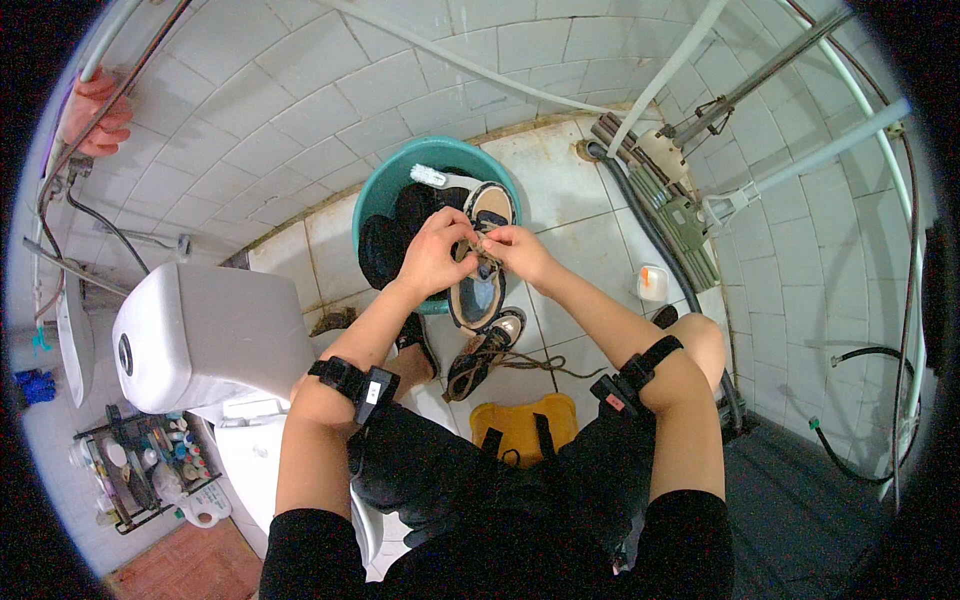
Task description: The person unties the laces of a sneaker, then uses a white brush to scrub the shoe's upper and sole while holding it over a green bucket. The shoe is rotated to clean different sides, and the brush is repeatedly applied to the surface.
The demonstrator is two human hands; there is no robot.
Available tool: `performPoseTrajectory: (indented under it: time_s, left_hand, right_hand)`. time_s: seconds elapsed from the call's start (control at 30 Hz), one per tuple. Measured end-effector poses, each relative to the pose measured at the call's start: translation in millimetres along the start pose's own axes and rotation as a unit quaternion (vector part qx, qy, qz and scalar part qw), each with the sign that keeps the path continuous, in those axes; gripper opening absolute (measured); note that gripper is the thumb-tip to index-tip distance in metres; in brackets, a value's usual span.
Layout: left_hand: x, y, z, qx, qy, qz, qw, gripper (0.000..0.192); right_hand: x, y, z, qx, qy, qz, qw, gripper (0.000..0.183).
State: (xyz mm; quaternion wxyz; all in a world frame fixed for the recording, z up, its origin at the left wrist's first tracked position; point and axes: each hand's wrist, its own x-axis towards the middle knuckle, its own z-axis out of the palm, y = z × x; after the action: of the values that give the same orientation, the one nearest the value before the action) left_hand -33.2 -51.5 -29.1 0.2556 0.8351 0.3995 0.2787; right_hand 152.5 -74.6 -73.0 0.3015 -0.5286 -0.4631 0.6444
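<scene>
A dark sneaker with a beige toe (493,202) rests tilted over the near right rim of a teal bucket (363,187). Above its throat, my left hand (439,253) and my right hand (519,256) meet, fingertips pinching the tan shoelace (484,250). My fingers cover part of the lacing. Inside the bucket are dark shoes (379,244), with a white-bristled scrub brush (429,175) lying across the top. A second sneaker (480,361) is on the floor below, its long loose lace (555,364) trailing to the right.
A yellow stool (525,420) shows between my knees. The toilet tank (232,330) stands at left. At right are a small white container (652,283) holding something orange, a black hose (649,217) and mop heads (667,187) against the tiled wall. Pink rubber gloves (97,116) hang upper left.
</scene>
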Motion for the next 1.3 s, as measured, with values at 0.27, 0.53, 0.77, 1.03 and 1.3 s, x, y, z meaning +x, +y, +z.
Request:
performPoseTrajectory:
  time_s: [0.27,0.53,0.77,1.03,1.3]
  left_hand:
    - [0,-2,-1,0.033,-0.009,-0.012,0.999,0.016]
    - [-3,-2,-10,0.007,-0.021,-0.002,1.000,0.012]
    - [-5,-12,-23,0.037,-0.049,0.013,0.998,0.011]
    - [-10,-15,-25,0.061,-0.060,0.008,0.996,0.008]
    - [-12,-18,-34,0.101,-0.087,0.038,0.990,0.008]
  right_hand:
    - [0,-2,-3,0.024,-0.022,-0.022,0.999,0.023]
    - [5,22,-9,-0.035,0.020,-0.127,0.991,0.023]
    - [-8,15,-21,-0.195,0.055,-0.158,0.966,0.027]
    - [-16,2,-24,-0.292,0.050,-0.192,0.936,0.028]
    - [-18,-3,-25,-0.339,0.031,-0.150,0.928,0.032]
